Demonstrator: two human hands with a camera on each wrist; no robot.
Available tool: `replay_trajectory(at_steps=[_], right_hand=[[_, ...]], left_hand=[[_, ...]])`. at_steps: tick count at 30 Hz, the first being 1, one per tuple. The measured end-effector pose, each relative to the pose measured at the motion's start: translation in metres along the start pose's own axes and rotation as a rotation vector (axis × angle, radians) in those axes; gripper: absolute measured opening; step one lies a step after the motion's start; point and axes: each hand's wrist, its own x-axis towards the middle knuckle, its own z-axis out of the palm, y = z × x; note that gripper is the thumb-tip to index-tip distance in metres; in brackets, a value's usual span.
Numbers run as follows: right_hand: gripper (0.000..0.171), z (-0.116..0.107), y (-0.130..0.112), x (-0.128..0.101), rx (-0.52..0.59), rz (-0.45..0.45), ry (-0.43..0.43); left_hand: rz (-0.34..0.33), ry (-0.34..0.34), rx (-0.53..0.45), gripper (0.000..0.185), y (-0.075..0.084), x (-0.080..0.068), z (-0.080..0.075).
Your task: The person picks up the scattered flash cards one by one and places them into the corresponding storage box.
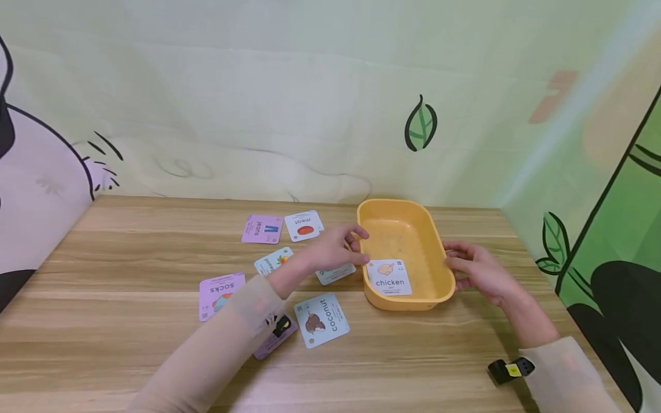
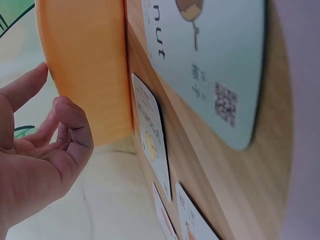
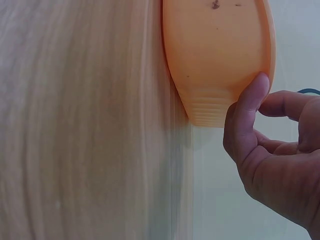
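Observation:
A yellow plastic basin (image 1: 400,241) stands on the table, with a white chicken card (image 1: 391,284) lying in its near left part. My left hand (image 1: 330,249) is at the basin's left rim; in the left wrist view its thumb touches the rim and its other fingers bend loosely beside the wall. At the right rim, my right hand (image 1: 480,272) pinches the edge between thumb and index finger. Under the left hand lies a partly covered grapefruit card (image 2: 148,130). A coconut card (image 1: 322,320) lies nearer to me, left of the basin.
Left of the basin lie a jeans card (image 1: 261,229), a meat card (image 1: 303,225), a socks card (image 1: 219,293) and a partly hidden fruit card (image 1: 272,261). My left sleeve overlaps a purple card (image 1: 268,346). A printed cloth backdrop (image 1: 310,115) rises behind the wooden table (image 1: 129,275).

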Motion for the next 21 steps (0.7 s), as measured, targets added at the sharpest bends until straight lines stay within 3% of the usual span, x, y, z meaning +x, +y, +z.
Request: replay_trajectory(at_steps=[9,16,21], right_hand=[[0.058,0.001,-0.001,-0.001,0.003,-0.007,-0.003],[0.055,0.0,-0.001,-0.001,-0.004,-0.003,0.003],[0.055,0.0,-0.001,-0.001,-0.003,-0.003,-0.002]], left_hand=[[0.014,0.014,0.06,0.044,-0.001,-0.01,-0.007],[0.044,-0.007,0.089,0.043,-0.004,-0.025,-0.023],[0.029,-0.021,0.114,0.04,-0.007,-0.038,-0.035]])
